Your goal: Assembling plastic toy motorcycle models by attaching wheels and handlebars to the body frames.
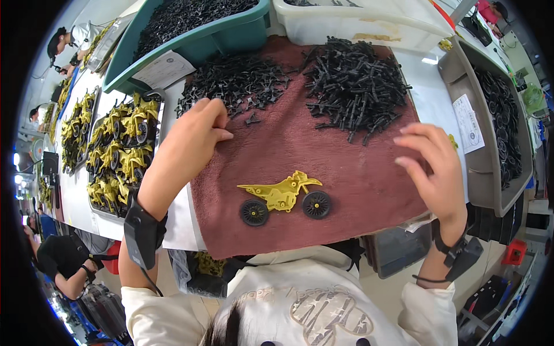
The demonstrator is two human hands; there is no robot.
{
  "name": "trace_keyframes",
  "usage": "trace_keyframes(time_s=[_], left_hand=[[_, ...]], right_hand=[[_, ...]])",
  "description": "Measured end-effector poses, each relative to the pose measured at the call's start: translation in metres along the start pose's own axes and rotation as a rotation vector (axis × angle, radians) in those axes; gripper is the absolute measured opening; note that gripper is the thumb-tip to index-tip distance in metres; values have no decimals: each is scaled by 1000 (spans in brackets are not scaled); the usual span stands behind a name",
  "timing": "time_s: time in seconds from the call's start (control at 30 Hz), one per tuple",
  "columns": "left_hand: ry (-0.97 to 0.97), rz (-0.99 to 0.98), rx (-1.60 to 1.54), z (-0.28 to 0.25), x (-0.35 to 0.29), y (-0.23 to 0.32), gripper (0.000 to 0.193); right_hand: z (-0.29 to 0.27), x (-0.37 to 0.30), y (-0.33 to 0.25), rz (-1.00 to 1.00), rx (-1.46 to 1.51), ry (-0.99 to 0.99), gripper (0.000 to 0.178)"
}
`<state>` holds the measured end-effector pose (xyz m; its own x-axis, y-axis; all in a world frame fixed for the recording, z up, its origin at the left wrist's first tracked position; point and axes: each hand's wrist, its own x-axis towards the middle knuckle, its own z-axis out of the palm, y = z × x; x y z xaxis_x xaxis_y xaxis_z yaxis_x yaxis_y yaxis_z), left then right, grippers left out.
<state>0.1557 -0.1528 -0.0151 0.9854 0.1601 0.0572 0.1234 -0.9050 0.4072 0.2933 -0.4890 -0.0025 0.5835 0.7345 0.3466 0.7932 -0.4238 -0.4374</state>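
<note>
A toy motorcycle with a yellow half-body (279, 193) lies on its side on a reddish-brown cloth (358, 190), between my hands. Two black spoked wheels, the left one (254, 212) and the right one (317, 205), sit at its ends. My left hand (196, 130) is bent at the near-left edge of a pile of small black parts (236, 83). Its thumb stands apart from the curled fingers, and nothing shows between them. Over the cloth's right side, my right hand (433, 167) is open and empty, fingers spread. Nearest to it is a heap of longer black stick-like parts (355, 86).
A teal bin (231, 40) of black parts and a whitish bin (369, 26) stand at the back. On the right is a grey-brown bin (470, 109) holding black wheels. Trays of yellow toy motorcycles (124, 150) fill the left. Other people work farther left.
</note>
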Motion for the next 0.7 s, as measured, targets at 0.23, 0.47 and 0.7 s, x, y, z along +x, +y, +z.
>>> trace_keyframes(time_s=[0.23, 0.47, 0.7], left_hand=[[271, -74, 37, -12, -36, 35, 13], [255, -158, -193, -14, -78, 43, 21], [236, -42, -463, 2, -106, 38, 22]], right_hand=[[35, 55, 8, -260, -183, -43, 27], [33, 70, 15, -313, -184, -69, 17], [24, 77, 7, -263, -96, 110, 13]])
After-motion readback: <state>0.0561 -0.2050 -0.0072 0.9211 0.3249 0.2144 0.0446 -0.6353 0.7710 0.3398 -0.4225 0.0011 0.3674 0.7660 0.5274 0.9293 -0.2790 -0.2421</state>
